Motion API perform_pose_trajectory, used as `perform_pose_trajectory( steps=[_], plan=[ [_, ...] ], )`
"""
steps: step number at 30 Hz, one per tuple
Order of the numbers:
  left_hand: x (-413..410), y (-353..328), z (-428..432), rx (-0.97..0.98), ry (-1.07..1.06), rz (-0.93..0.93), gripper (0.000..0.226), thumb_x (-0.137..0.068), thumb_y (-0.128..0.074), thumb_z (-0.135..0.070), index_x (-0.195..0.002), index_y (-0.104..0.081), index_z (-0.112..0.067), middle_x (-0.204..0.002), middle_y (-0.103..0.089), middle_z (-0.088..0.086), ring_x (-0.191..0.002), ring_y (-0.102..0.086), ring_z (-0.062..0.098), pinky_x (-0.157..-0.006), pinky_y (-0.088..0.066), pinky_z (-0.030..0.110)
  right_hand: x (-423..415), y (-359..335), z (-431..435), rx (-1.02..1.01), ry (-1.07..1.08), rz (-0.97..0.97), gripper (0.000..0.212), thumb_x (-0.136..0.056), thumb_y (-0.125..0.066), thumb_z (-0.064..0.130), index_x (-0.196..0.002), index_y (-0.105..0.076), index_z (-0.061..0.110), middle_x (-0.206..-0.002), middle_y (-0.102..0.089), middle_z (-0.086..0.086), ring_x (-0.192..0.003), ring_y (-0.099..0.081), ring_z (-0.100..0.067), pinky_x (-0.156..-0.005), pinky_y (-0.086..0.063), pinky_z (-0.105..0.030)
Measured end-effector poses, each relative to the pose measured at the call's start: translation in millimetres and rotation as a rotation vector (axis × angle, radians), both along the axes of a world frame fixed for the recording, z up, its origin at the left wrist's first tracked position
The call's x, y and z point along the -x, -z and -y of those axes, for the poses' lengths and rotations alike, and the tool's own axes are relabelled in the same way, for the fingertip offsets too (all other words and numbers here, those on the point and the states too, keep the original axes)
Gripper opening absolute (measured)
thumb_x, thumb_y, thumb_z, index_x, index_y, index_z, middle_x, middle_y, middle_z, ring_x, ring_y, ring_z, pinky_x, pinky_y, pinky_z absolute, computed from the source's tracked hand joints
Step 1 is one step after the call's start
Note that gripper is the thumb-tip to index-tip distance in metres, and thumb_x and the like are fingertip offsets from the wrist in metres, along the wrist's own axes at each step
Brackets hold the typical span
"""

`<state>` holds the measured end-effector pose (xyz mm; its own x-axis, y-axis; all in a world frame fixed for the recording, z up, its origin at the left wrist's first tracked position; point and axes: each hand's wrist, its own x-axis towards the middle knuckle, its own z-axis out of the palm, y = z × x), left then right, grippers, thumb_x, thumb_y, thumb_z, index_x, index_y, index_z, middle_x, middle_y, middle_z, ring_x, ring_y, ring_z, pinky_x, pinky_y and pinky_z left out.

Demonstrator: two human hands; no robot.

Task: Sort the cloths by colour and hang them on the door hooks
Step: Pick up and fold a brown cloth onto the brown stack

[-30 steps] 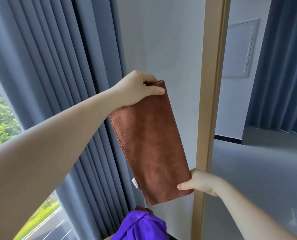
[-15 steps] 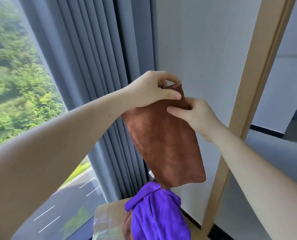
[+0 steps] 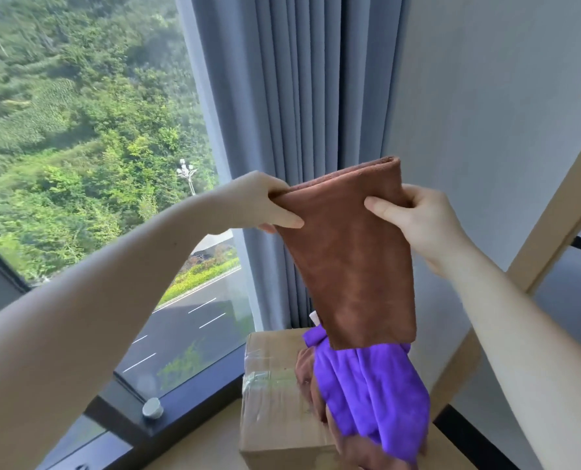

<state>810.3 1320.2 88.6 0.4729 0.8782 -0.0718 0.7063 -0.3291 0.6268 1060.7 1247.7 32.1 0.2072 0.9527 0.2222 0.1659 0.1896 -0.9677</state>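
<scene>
A folded brown cloth (image 3: pixel 353 262) hangs in the air in front of me, held by its top edge. My left hand (image 3: pixel 265 201) pinches the top left corner and my right hand (image 3: pixel 414 218) pinches the top right part. Below it a purple cloth (image 3: pixel 373 395) lies heaped on a cardboard box (image 3: pixel 272 398), with another brown cloth (image 3: pixel 307 374) partly showing under the purple one. No door hooks are in view.
Grey curtains (image 3: pixel 299 96) hang behind the cloth, next to a large window (image 3: pixel 95 164) with a dark sill (image 3: pixel 167 415). A white wall (image 3: pixel 485 113) and a slanting beige door frame (image 3: pixel 553 225) stand to the right.
My view has swung left and down, from the doorway towards the window and box. My right hand went from the cloth's bottom corner up to its top edge, and the top now spreads between both hands.
</scene>
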Motion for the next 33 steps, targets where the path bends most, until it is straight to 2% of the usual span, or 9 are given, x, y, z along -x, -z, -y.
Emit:
perform_pose_trajectory(
  steps=[4, 7, 11, 15, 21, 24, 29, 32, 33],
  plan=[
    [45, 33, 19, 0.064, -0.079, 0.387, 0.021, -0.086, -0.079, -0.014, -0.104, -0.072, -0.004, -0.107, -0.073, 0.022, -0.095, -0.074, 0.023, -0.090, -0.061, 0.035, 35, 14, 12, -0.007, 0.038, -0.020, 0.002, -0.089, -0.078, 0.022, -0.091, -0.079, 0.021, -0.091, -0.080, 0.007, -0.085, -0.076, -0.009, -0.071, -0.057, -0.020],
    [73, 62, 44, 0.108, -0.116, 0.609, 0.016, -0.092, -0.073, -0.012, -0.108, -0.073, -0.012, -0.112, -0.073, 0.018, -0.106, -0.072, 0.025, -0.097, -0.058, 0.044, 66, 26, 24, -0.006, 0.029, -0.028, 0.005, -0.090, -0.077, 0.017, -0.089, -0.078, 0.022, -0.087, -0.079, 0.009, -0.081, -0.074, -0.005, -0.069, -0.055, -0.015],
    [106, 95, 74, 0.116, -0.158, 0.720, 0.016, -0.094, -0.070, -0.012, -0.109, -0.074, -0.018, -0.107, -0.077, 0.009, -0.102, -0.073, 0.022, -0.095, -0.059, 0.049, 101, 46, 43, 0.024, 0.001, -0.075, 0.010, -0.089, -0.076, 0.012, -0.091, -0.078, 0.021, -0.091, -0.080, 0.006, -0.083, -0.074, -0.005, -0.071, -0.055, -0.016],
    [138, 122, 94, 0.170, -0.161, 0.705, 0.020, -0.093, -0.072, -0.014, -0.113, -0.074, -0.018, -0.108, -0.077, 0.009, -0.105, -0.073, 0.027, -0.096, -0.058, 0.052, 129, 77, 64, 0.111, -0.030, -0.091, 0.012, -0.089, -0.075, 0.010, -0.095, -0.079, 0.020, -0.096, -0.080, 0.004, -0.089, -0.074, -0.007, -0.076, -0.056, -0.016],
    [167, 169, 109, 0.297, -0.173, 0.632, 0.019, -0.096, -0.068, -0.011, -0.109, -0.073, -0.024, -0.103, -0.079, 0.000, -0.100, -0.075, 0.018, -0.093, -0.060, 0.043, 157, 135, 81, 0.304, -0.050, -0.124, 0.012, -0.090, -0.075, 0.010, -0.099, -0.078, 0.017, -0.100, -0.080, 0.003, -0.096, -0.075, -0.010, -0.084, -0.057, -0.022],
    [176, 200, 108, 0.340, -0.207, 0.611, 0.018, -0.096, -0.069, -0.011, -0.109, -0.074, -0.023, -0.104, -0.079, 0.001, -0.101, -0.075, 0.019, -0.093, -0.060, 0.045, 164, 162, 79, 0.391, -0.075, -0.120, 0.015, -0.090, -0.075, 0.012, -0.105, -0.077, 0.014, -0.102, -0.080, 0.001, -0.099, -0.075, -0.013, -0.086, -0.057, -0.025],
    [178, 248, 96, 0.354, -0.278, 0.501, 0.011, -0.092, -0.075, -0.021, -0.097, -0.076, -0.031, -0.098, -0.078, -0.003, -0.099, -0.074, 0.018, -0.097, -0.057, 0.048, 165, 205, 61, 0.510, -0.095, -0.056, 0.016, -0.092, -0.075, 0.012, -0.107, -0.077, 0.016, -0.100, -0.080, 0.005, -0.098, -0.075, -0.009, -0.085, -0.056, -0.022],
    [171, 271, 78, 0.361, -0.349, 0.492, 0.012, -0.087, -0.075, -0.029, -0.099, -0.075, -0.028, -0.098, -0.078, -0.006, -0.097, -0.073, 0.013, -0.096, -0.056, 0.050, 162, 227, 37, 0.563, -0.105, -0.028, 0.016, -0.092, -0.075, 0.012, -0.107, -0.076, 0.015, -0.097, -0.080, 0.002, -0.085, -0.076, -0.005, -0.078, -0.058, -0.020],
    [167, 278, 69, 0.363, -0.376, 0.489, 0.011, -0.088, -0.076, -0.028, -0.099, -0.075, -0.028, -0.097, -0.078, -0.008, -0.096, -0.073, 0.011, -0.096, -0.057, 0.049, 161, 234, 25, 0.572, -0.101, -0.014, 0.015, -0.092, -0.075, 0.012, -0.107, -0.077, 0.015, -0.098, -0.080, 0.002, -0.087, -0.076, -0.006, -0.084, -0.059, -0.024]
  ],
)
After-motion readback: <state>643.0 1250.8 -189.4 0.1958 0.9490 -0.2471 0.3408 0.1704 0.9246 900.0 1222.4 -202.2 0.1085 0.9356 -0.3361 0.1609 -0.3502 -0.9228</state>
